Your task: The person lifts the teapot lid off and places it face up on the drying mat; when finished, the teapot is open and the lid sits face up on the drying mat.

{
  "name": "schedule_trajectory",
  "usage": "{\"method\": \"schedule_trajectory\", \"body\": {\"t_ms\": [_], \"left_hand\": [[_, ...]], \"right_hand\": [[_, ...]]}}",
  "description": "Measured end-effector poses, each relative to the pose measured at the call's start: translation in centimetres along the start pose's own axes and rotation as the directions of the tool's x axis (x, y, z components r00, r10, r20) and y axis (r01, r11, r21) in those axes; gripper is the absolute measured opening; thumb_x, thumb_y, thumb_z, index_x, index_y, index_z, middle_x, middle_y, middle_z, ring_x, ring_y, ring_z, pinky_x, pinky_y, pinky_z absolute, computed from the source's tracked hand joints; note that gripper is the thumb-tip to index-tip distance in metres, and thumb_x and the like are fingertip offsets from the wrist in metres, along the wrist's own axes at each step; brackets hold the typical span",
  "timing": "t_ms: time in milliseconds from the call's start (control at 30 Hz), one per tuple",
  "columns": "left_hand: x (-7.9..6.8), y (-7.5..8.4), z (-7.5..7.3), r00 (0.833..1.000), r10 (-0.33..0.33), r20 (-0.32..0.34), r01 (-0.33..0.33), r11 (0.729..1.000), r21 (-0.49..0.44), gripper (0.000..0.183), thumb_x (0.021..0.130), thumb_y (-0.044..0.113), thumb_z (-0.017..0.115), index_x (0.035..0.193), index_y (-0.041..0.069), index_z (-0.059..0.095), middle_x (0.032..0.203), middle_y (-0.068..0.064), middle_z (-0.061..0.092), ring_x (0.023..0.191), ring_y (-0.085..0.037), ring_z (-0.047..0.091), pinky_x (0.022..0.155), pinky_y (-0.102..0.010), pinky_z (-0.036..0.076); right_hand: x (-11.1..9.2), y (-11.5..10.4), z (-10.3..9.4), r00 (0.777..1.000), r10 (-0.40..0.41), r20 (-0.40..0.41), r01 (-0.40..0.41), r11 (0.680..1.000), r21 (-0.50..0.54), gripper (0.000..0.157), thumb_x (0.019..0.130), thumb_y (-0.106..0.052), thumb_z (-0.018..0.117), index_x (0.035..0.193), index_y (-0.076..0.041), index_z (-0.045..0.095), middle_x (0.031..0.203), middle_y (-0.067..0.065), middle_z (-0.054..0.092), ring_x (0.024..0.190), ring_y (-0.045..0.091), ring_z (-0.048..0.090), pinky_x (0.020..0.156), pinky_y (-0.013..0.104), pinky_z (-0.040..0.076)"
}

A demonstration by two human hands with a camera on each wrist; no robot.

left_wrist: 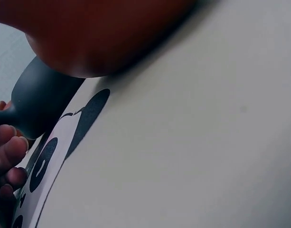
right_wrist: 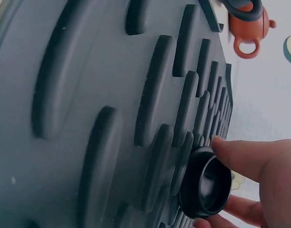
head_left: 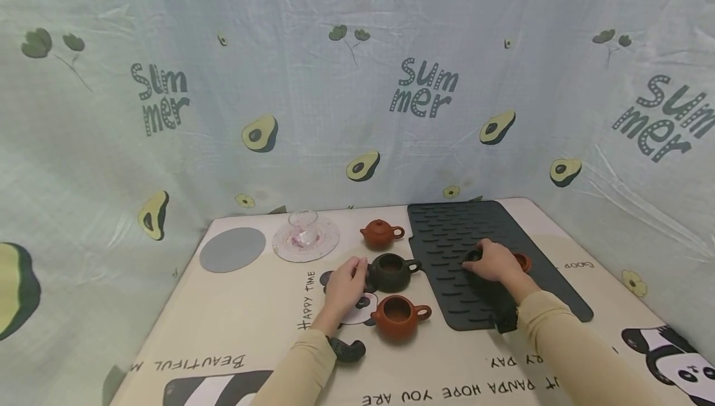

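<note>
My left hand (head_left: 345,288) pinches the spout of a lidless black teapot (head_left: 393,274) from its left side. In the left wrist view the fingertips (left_wrist: 12,152) lie just under that spout. My right hand (head_left: 494,263) is over the dark ridged mat (head_left: 447,226), its thumb and fingers around a small round black lid (right_wrist: 214,183). The lid's hollow side shows in the right wrist view, and its edge is against the ridges. Nearer to me than the black teapot stands an open reddish-brown teapot (head_left: 398,319).
Behind the black teapot is a lidded reddish-brown teapot (head_left: 380,235). A reddish-brown piece (head_left: 523,262) on the mat is partly hidden by my right hand. Farther left, a clear glass vessel (head_left: 304,227) stands on a round patterned mat (head_left: 283,246), beside a grey oval mat (head_left: 231,251).
</note>
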State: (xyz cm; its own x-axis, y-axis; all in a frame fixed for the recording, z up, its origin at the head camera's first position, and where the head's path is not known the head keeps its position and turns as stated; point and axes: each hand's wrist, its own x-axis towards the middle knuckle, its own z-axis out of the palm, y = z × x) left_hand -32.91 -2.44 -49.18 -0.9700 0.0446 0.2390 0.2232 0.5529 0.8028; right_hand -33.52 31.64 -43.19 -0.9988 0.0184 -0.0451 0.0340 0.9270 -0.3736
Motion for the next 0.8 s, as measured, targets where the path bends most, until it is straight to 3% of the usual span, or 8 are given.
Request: {"method": "schedule_trajectory", "body": {"t_ms": [267, 500, 667, 800], "left_hand": [[0.1, -0.1, -0.1, 0.999, -0.031, -0.023, 0.030, 0.999, -0.043, 0.030, 0.109, 0.033, 0.049, 0.092, 0.014, 0.064, 0.071, 0.004, 0.059, 0.065, -0.014, 0.056, 0.063, -0.032, 0.041], [0.3, -0.1, -0.3, 0.997, -0.069, -0.046, 0.061, 0.986, -0.157, 0.032, 0.109, 0.031, 0.051, 0.090, 0.009, 0.064, 0.063, 0.002, 0.057, 0.059, -0.015, 0.051, 0.058, -0.031, 0.039], [0.9, 0.4, -0.7, 0.993, -0.120, -0.015, 0.117, 0.981, -0.154, 0.034, 0.109, 0.033, 0.050, 0.091, 0.009, 0.066, 0.064, 0.001, 0.059, 0.060, -0.015, 0.051, 0.061, -0.032, 0.040], [1.7, 1.0, -1.4, 0.985, -0.167, 0.049, 0.173, 0.974, -0.146, 0.040, 0.109, 0.038, 0.047, 0.095, 0.006, 0.066, 0.067, -0.001, 0.062, 0.062, -0.016, 0.055, 0.063, -0.032, 0.042]], "right_hand": [[0.3, -1.3, 0.0, 0.996, 0.000, -0.094, 0.006, 0.998, 0.069, 0.065, 0.097, -0.032, 0.069, 0.136, 0.014, 0.047, 0.133, 0.042, 0.045, 0.117, 0.057, 0.049, 0.092, 0.063, 0.043], [1.3, -3.0, 0.3, 0.985, -0.020, -0.169, 0.038, 0.994, 0.103, 0.059, 0.100, -0.033, 0.063, 0.139, 0.010, 0.049, 0.139, 0.041, 0.040, 0.122, 0.056, 0.046, 0.096, 0.064, 0.041], [2.5, -5.3, 0.3, 0.981, -0.066, -0.184, 0.091, 0.988, 0.128, 0.055, 0.102, -0.032, 0.062, 0.139, 0.006, 0.051, 0.145, 0.038, 0.039, 0.128, 0.054, 0.044, 0.100, 0.064, 0.039], [3.2, -7.7, 1.2, 0.975, -0.119, -0.189, 0.150, 0.976, 0.160, 0.052, 0.102, -0.032, 0.063, 0.138, 0.004, 0.054, 0.146, 0.035, 0.040, 0.129, 0.051, 0.046, 0.100, 0.063, 0.040]]}}
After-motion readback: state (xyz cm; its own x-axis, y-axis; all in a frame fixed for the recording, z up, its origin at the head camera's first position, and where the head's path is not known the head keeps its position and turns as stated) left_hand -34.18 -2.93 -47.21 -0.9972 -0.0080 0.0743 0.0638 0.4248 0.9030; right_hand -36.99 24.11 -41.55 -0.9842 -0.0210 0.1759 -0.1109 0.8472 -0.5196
